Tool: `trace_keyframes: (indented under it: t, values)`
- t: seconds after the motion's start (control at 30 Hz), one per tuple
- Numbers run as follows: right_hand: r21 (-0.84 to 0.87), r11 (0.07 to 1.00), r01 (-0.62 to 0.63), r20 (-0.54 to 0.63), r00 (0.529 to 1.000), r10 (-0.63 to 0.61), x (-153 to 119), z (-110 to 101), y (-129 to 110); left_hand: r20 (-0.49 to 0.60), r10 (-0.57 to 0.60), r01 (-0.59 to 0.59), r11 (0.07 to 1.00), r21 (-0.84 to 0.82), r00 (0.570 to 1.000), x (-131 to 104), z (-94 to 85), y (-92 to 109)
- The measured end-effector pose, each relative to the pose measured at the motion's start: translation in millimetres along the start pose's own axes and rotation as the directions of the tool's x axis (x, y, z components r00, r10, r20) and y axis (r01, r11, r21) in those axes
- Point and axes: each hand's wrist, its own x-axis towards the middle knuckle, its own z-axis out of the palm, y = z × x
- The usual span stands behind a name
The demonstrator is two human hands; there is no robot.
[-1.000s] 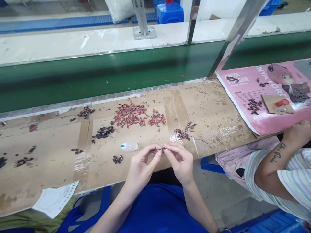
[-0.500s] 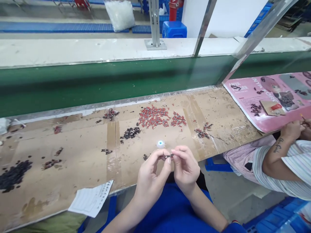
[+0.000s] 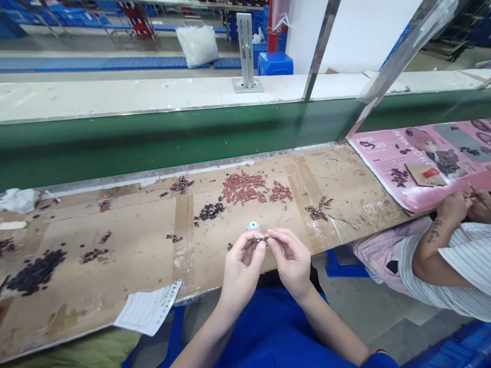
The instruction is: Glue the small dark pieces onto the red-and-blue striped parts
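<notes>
Between my two hands is a small dark part, too small to name its kind. My left hand pinches its left end with thumb and forefinger. At its right end, the thumb and forefinger of my right hand are closed on it too. Just beyond my fingertips stands a small white bottle with a blue dot on top, partly hidden by them. Farther back lie a heap of small red-and-black parts and, left of it, a pile of dark pieces.
Cardboard covers the bench, with several small clusters of parts on it. Black pieces and a paper sheet lie left. A green-faced ledge runs behind. At right, a co-worker's hands are beside a pink poster.
The camera view has shifted slightly, so the bench appears lower and farther right. Both hands still hold the small part, which now lies more level, with my right fingers turned a little.
</notes>
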Motion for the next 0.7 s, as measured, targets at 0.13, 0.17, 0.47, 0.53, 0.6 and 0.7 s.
trace_keyframes:
  t: [0.13, 0.17, 0.47, 0.53, 0.6, 0.7]
  values:
    - [-0.159, 0.985, -0.064, -0.009, 0.998, 0.064, 1.7, -33.2, 22.6, 0.045, -0.022, 0.019, 0.997, 0.073, 0.999, -16.3, -0.6, -15.7]
    - [-0.217, 0.972, -0.09, -0.053, 0.995, 0.08, 5.7, -46.7, 33.0, 0.019, -0.02, 0.017, 0.991, 0.132, 1.0, -19.6, -6.4, -19.1]
    - [-0.785, 0.62, 0.007, -0.145, 0.97, -0.195, 54.8, -124.0, 98.6, -0.101, 0.198, -0.043, 0.613, 0.789, 0.975, 12.4, -78.9, -60.5]
    - [-0.77, 0.625, 0.129, -0.011, 0.977, -0.214, 49.3, -101.8, 95.4, -0.047, 0.171, -0.052, 0.531, 0.846, 0.984, 16.7, -75.6, -67.0]
    - [-0.67, 0.696, 0.257, 0.234, 0.964, -0.13, 40.8, -70.9, 93.1, -0.03, 0.15, -0.043, 0.462, 0.886, 0.988, 16.4, -68.7, -71.0]
    - [-0.549, 0.781, 0.298, 0.458, 0.889, -0.017, 32.6, -28.6, 96.0, -0.048, 0.141, -0.011, 0.386, 0.922, 0.989, 14.0, -60.3, -73.9]
